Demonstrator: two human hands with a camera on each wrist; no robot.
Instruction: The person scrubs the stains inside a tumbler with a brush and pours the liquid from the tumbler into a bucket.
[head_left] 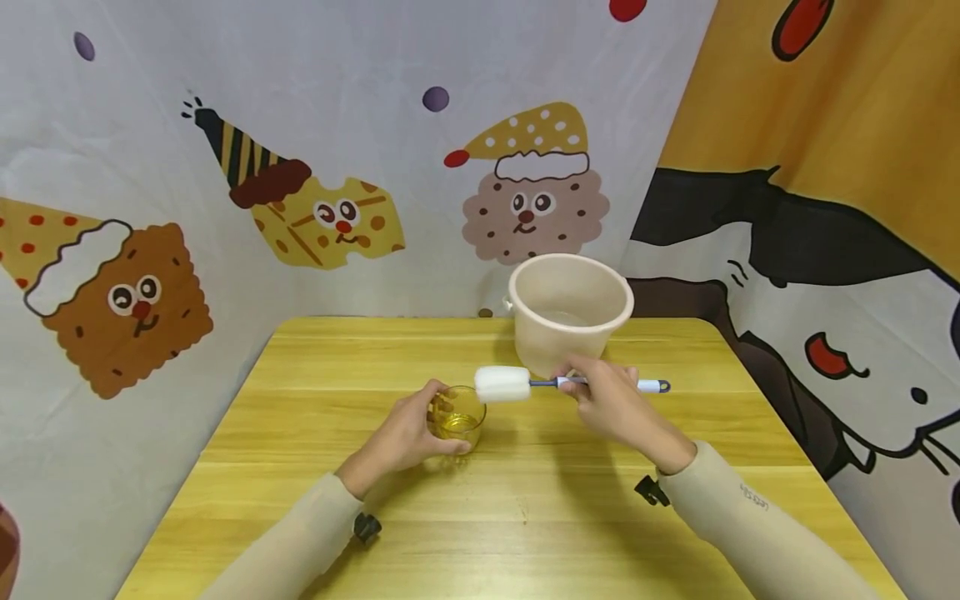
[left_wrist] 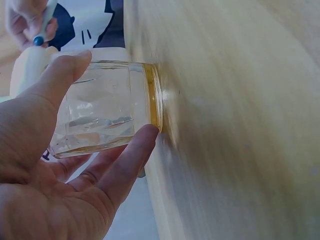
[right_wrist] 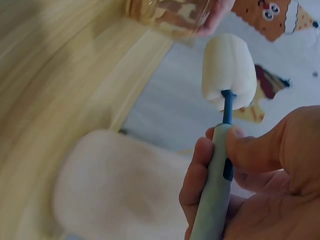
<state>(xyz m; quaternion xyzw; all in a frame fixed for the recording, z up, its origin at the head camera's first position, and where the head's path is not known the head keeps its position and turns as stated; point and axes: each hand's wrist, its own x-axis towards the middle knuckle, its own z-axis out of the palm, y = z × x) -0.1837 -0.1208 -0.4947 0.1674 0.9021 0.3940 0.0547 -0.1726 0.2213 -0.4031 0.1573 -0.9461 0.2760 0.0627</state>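
Note:
My left hand (head_left: 408, 433) grips a clear amber-tinted glass cup (head_left: 459, 414), thumb on the near side and fingers round the far side. In the left wrist view the glass cup (left_wrist: 105, 107) has its thick base at or just above the tabletop; I cannot tell whether it touches. My right hand (head_left: 607, 398) holds a sponge bottle brush by its pale handle (right_wrist: 212, 195). The white sponge head (head_left: 502, 383) points left, just above and right of the cup's rim. In the right wrist view the thumb presses along the handle near the blue neck (right_wrist: 228, 107).
A cream bucket (head_left: 570, 304) stands at the back of the wooden table (head_left: 480, 533), behind the right hand. Inside, its bottom looks pale. A cartoon-printed curtain (head_left: 375, 83) hangs behind the table and along its sides.

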